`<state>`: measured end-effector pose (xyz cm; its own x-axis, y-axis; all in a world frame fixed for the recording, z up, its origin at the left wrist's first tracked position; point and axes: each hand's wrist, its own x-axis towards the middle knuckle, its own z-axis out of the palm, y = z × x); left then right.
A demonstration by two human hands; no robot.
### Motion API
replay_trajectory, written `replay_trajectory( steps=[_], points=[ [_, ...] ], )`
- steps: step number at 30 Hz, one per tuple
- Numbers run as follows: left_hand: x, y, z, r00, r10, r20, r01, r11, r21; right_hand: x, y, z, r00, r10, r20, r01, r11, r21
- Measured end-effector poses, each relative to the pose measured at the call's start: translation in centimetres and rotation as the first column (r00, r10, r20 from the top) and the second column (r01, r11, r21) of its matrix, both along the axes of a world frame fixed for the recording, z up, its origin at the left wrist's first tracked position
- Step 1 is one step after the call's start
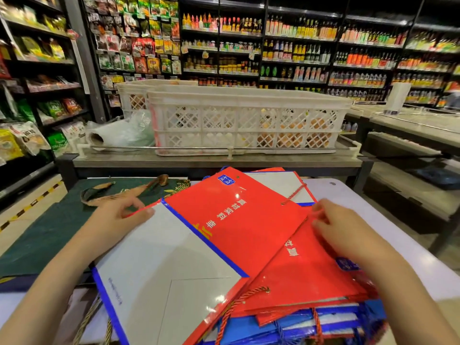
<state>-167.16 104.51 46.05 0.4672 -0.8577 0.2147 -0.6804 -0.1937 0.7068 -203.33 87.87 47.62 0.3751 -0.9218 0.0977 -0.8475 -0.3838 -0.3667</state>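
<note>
Red glossy paper gift bag [239, 220], folded flat with blue trim and a white side panel, lies slantwise atop a stack of similar red and blue bags [311, 280] on a white table [398, 235]. The left hand [117, 215] reaches in from the lower left, forearm low over the table, thumb on top of the bag's far-left corner and forefinger just beyond the edge, pinching that corner. The right hand [348, 237] comes in from the lower right with its fingers curled at the bag's right edge, grasping it. A red cord handle [293, 194] shows at the bag's upper end. To the left, a flat dark green bag with gold leaf print [49, 232] lies beside the stack. Behind the table stands a white lattice plastic crate [244, 120] on a grey counter [199, 161]. Store shelves of bottled sauces [298, 46] fill the background.
</note>
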Motion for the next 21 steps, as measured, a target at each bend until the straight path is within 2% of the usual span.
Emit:
replay_trajectory(
  steps=[3, 6, 8, 10, 12, 15, 21],
  points=[
    [0.0, -0.2, -0.3, 0.999, 0.010, 0.044, -0.012, 0.999, 0.038, 1.7, -5.4, 0.4, 0.994, 0.032, -0.109, -0.052, 0.982, -0.183],
    [-0.2, -0.2, -0.4, 0.999, 0.021, 0.034, -0.024, 0.997, 0.076, 3.4, -9.4, -0.2, 0.945, 0.149, -0.291, -0.217, 0.952, -0.216],
    [-0.1, -0.1, -0.5, 0.999, 0.025, 0.021, -0.026, 0.996, 0.080, 4.0, -10.3, -0.4, 0.929, 0.168, -0.329, -0.263, 0.926, -0.271],
    [0.0, -0.2, -0.6, 0.999, 0.034, 0.023, -0.035, 0.996, 0.076, 4.2, -10.6, -0.4, 0.959, 0.109, -0.261, -0.206, 0.901, -0.381],
    [-0.2, -0.5, -0.5, 0.998, 0.036, 0.049, -0.039, 0.997, 0.068, 4.0, -10.7, -0.3, 0.995, 0.048, -0.087, -0.083, 0.880, -0.467],
    [-0.7, -1.2, -0.5, 0.997, 0.038, 0.069, -0.040, 0.999, 0.032, 3.5, -10.8, 0.4, 0.988, 0.035, 0.149, 0.048, 0.851, -0.523],
    [-1.0, -2.5, -0.8, 0.995, 0.043, 0.086, -0.045, 0.999, 0.019, 2.8, -10.9, 1.7, 0.952, 0.114, 0.285, 0.090, 0.784, -0.614]
  ],
)
